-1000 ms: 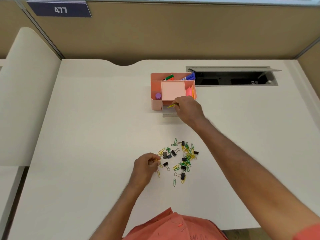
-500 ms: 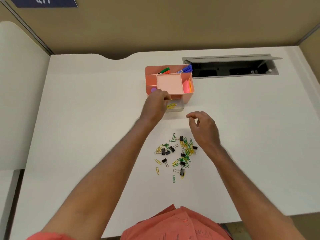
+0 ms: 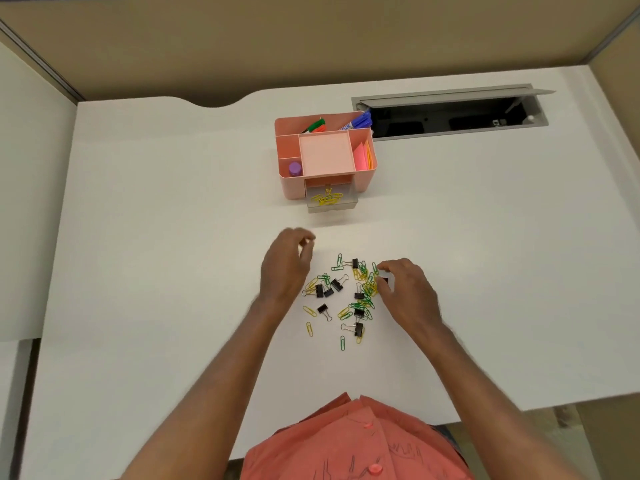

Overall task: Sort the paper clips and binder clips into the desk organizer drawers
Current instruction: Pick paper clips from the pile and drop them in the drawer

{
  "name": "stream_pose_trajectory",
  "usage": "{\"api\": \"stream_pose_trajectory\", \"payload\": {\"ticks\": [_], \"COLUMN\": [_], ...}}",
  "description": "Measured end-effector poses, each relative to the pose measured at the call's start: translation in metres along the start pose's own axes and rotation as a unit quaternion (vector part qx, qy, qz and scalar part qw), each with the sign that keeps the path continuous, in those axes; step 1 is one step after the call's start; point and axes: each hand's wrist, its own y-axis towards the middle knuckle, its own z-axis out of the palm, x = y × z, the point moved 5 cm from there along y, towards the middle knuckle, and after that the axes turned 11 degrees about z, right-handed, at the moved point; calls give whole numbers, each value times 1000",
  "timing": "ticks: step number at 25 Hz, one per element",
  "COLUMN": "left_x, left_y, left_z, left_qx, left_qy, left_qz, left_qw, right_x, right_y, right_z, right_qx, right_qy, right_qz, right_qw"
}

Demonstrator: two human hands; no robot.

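Paper clips [image 3: 360, 292], yellow and green, lay mixed with black binder clips [image 3: 322, 309] in a loose scatter on the white desk [image 3: 145, 244], directly in front of the person and close enough for both arms to reach without stretching. Beyond the scatter stood the pink organizer [image 3: 325, 157], its small clear drawer [image 3: 330, 201] pulled out toward the person, presumably so clips could be dropped in from above. Only yellow paper clips lay in that drawer, which suggested the sorting went by colour as well as kind, and most of the pile was not yet dealt with.

The left hand [image 3: 285, 268] hovered at the near-left edge of the scatter, fingers loosely curled with thumb and fingertips close together; it was blurred, and I could see nothing held in it. The right hand [image 3: 403, 289] was down on the right side of the pile, fingers bent onto the clips as if pinching one up, though I could not tell whether it had hold of anything. Markers [image 3: 358, 122] and sticky notes [image 3: 363, 156] filled the upper compartments.
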Motion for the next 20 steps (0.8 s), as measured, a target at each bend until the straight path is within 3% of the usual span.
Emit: {"api": "stream_pose_trajectory", "payload": {"ticks": [4,11,20], "left_x": [22,13,19], "left_y": [-60,-52,-41], "left_z": [25,47,47], "left_qx": [78,112,157], "left_qy": [27,67,38], "left_qz": [-62,-90,-100], "left_qw": [995,987,982], "right_x": [10,23,22], "right_y": [8,14,14], "right_z": [11,19,21], "right_qx": [2,-56,-16], "right_qy": [-67,-118,-14], "right_qz": [-15,-48,-1], "right_qw": [998,990,1000]}}
